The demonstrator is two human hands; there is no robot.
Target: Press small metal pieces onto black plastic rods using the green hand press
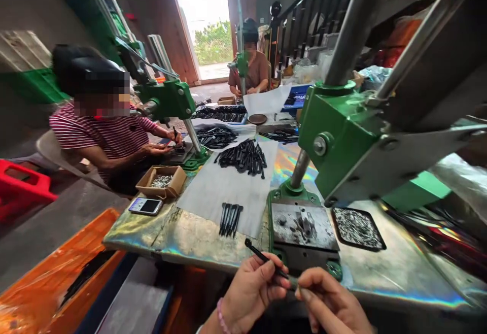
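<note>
My left hand (253,286) is closed around a slim black rod-shaped part (262,254), its knobbed end pointing up and to the left. Close beside it, my right hand (329,296) has thumb and forefinger pinched together at the rod's lower end; what is between those fingertips is too small to make out. Both hands are at the near table edge, in front of the metal base plate (283,235) of a green hand press (338,126). Several similar black parts (230,220) lie in a neat row on white paper (205,204), left of the press.
A black tray (382,242) of small metal pieces is right of the press. Black parts are piled (245,156) farther back. A cardboard box (178,184) and phone (145,206) lie left. Two co-workers sit at other presses (171,98). An orange crate (89,245) stands below.
</note>
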